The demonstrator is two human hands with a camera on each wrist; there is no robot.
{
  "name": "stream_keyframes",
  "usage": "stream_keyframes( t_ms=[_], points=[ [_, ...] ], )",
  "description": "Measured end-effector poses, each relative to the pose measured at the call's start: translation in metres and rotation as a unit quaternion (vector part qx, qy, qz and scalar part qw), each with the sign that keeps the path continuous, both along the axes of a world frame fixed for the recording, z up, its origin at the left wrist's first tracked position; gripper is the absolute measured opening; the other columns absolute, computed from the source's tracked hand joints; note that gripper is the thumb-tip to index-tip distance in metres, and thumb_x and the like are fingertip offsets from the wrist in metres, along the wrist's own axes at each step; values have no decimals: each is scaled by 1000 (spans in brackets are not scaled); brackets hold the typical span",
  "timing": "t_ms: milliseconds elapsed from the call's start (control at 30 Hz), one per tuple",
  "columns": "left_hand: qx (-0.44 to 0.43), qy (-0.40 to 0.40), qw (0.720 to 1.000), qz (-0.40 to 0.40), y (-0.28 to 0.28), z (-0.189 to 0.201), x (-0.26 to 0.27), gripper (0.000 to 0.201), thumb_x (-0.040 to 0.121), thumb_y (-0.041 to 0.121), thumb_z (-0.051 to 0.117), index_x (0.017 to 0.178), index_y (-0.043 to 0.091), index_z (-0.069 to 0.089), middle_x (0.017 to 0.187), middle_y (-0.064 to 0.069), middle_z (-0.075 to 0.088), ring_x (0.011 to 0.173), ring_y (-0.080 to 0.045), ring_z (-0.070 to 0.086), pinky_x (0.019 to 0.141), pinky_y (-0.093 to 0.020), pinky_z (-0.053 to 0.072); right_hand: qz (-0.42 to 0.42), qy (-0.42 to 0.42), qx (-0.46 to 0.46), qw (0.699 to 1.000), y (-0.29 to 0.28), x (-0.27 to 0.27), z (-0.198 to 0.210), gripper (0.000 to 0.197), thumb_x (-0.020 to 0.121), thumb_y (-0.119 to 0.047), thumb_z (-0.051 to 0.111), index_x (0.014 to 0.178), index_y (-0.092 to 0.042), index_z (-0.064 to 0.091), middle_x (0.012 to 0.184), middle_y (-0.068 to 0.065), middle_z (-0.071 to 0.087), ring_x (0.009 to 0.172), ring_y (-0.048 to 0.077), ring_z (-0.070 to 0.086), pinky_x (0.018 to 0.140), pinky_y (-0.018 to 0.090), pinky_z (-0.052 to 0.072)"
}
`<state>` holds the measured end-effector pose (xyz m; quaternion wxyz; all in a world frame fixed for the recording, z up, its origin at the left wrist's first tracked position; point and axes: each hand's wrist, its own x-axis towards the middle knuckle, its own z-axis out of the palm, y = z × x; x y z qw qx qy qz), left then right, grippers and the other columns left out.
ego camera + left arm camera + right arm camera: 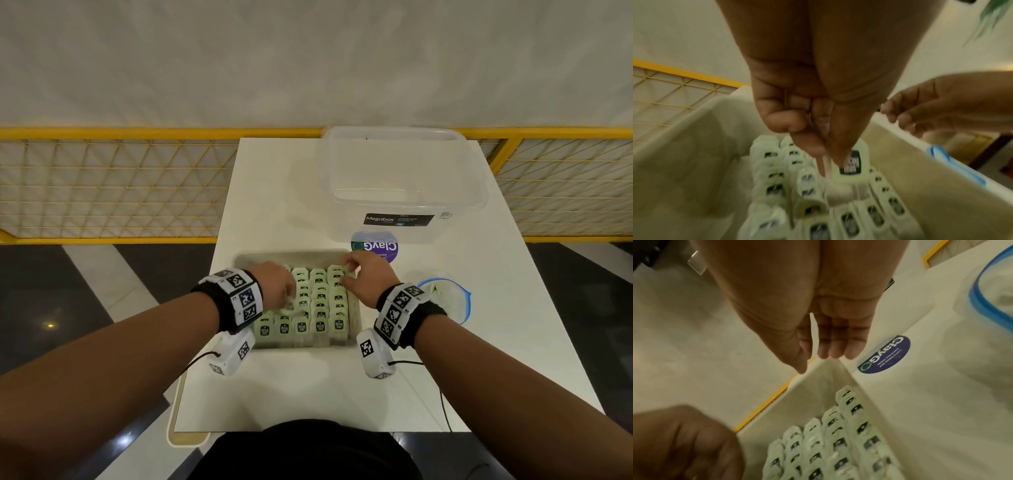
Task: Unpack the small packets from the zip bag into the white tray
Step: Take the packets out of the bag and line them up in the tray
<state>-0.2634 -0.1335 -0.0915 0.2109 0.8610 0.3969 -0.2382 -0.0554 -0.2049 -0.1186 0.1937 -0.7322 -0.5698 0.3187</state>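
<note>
The white tray (294,254) sits mid-table, packed with rows of pale green small packets (318,308) standing on edge. My left hand (284,291) is down in the tray's left side. The left wrist view shows my left hand (826,155) pinching one packet (853,167) between thumb and fingers, just above the rows. My right hand (349,274) hovers over the tray's far right corner. In the right wrist view it (818,360) hangs relaxed and holds nothing. The zip bag (448,298), clear with a blue edge, lies flat to the right of the tray.
A clear Megabox container (400,178) stands at the back right of the white table. A purple round sticker (375,250) lies between it and the tray. A yellow mesh fence (102,185) runs behind. A black cable (442,394) trails off the table's near right.
</note>
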Motion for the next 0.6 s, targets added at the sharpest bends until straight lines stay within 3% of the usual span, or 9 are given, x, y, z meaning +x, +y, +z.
stream_keyframes(
  t_ms=[67, 133, 200, 300, 467, 600],
  points=[
    [-52, 88, 993, -54, -6, -14, -1, 24, 84, 22, 69, 108, 21, 71, 104, 6, 69, 91, -13, 63, 84, -25, 49, -22, -41, -42, 998, -2, 7, -3, 44, 82, -23, 67, 124, -14, 53, 117, 6, 56, 103, 22, 57, 88, 32, 47],
    [-82, 143, 982, -88, -10, -26, 1, 29, 81, 22, 73, 110, 19, 71, 93, 6, 69, 80, -11, 61, 80, -23, 48, -33, -44, -90, 994, -4, 9, -8, 56, 82, -25, 67, 131, -14, 44, 122, 10, 56, 109, 26, 58, 92, 38, 49],
    [-75, 164, 979, -97, -8, -36, 3, 30, 80, 23, 73, 110, 18, 71, 87, 5, 68, 79, -13, 62, 80, -24, 49, -31, -8, -123, 992, -7, 8, -11, 58, 81, -22, 65, 132, -13, 39, 109, 12, 66, 96, 29, 65, 87, 42, 54],
    [-35, 176, 978, -104, -1, -50, 7, 30, 79, 28, 73, 106, 17, 73, 102, -1, 72, 92, -21, 67, 83, -31, 54, -30, 60, -139, 988, -10, 7, -9, 48, 83, -14, 58, 126, -13, 38, 81, 11, 70, 69, 30, 71, 72, 45, 60],
    [-50, 193, 975, -100, -4, -55, 15, 30, 81, 33, 73, 106, 15, 71, 103, -1, 71, 92, -21, 67, 77, -26, 49, -24, 82, -134, 987, -13, 8, -8, 41, 85, -13, 56, 124, -12, 42, 78, 10, 67, 67, 30, 70, 68, 42, 60],
    [-53, 206, 972, -96, -6, -58, 18, 33, 83, 36, 71, 107, 14, 70, 107, -3, 70, 90, -22, 64, 82, -30, 51, -24, 97, -134, 986, -12, 13, -17, 45, 86, -12, 55, 127, -14, 39, 81, 11, 69, 66, 29, 70, 68, 44, 60]
  ],
)
